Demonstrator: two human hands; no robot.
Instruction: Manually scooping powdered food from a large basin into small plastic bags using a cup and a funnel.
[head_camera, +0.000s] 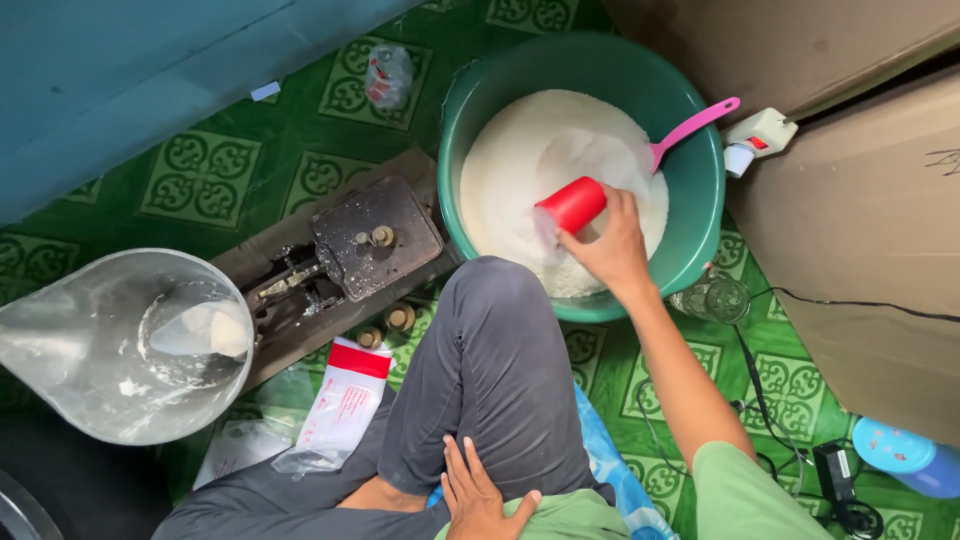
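One hand (610, 245), the right, grips a red cup (571, 205) tilted over white rice (520, 160).

1. The green basin (700, 215) is hemmed on the right by cardboard boxes (860, 200) and in front by a raised knee (495, 340)
2. Its open top is left free above the white grain (530, 150), except where a pink scoop (690, 125) is propped

A red cup (571, 204) sits in the right hand (608, 245) over white grain (520, 165) filling a teal-green basin (690, 215), where a pink scoop (693, 125) leans. The floor (200, 175) is bright green with darker scrolled square motifs. The trousers (490, 370) are dark grey, the shirt sleeve (745, 495) pale green. A white packet (345, 400) carries a red band.
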